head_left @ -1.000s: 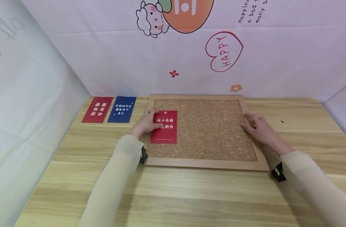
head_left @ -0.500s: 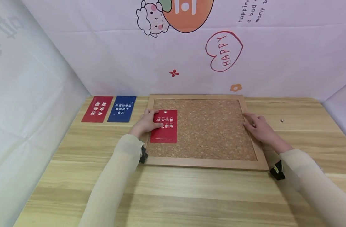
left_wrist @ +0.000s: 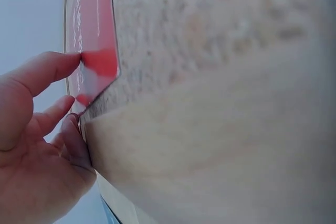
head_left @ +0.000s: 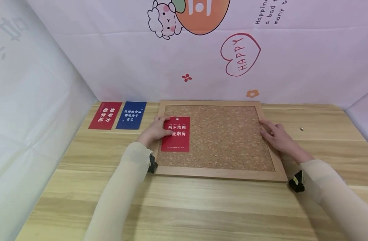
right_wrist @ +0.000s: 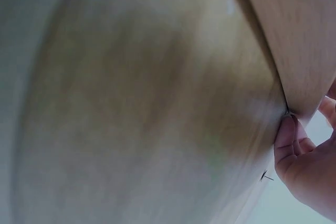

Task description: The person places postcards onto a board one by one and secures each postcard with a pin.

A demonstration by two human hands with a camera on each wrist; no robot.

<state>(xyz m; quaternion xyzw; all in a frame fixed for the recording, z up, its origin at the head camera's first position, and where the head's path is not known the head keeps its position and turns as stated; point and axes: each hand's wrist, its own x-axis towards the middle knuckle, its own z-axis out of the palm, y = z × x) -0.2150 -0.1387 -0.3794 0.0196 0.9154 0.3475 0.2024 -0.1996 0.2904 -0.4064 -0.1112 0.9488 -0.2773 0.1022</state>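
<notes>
A wood-framed cork board (head_left: 226, 140) lies on the table with a red card (head_left: 174, 142) on its left part. A small round metallic pin head (head_left: 176, 118) shows at the card's top. My left hand (head_left: 155, 130) grips the board's left edge. Its thumb and a fingertip touch the card, while another finger curls against the outer side of the frame in the left wrist view. My right hand (head_left: 277, 135) holds the right edge of the frame between thumb and fingers. In the right wrist view, curled fingers (right_wrist: 287, 137) meet the frame's outer side.
Another red card (head_left: 105, 115) and a blue card (head_left: 131, 115) lie at the back left. A small pushpin (head_left: 302, 129) lies on the table (head_left: 184, 207) right of the board. White printed cloth (head_left: 126, 67) rises behind, with more at both sides.
The right thumb has shifted slightly outward toward the frame. The left hand keeps its place on the board and card. The whole head view shifts slightly.
</notes>
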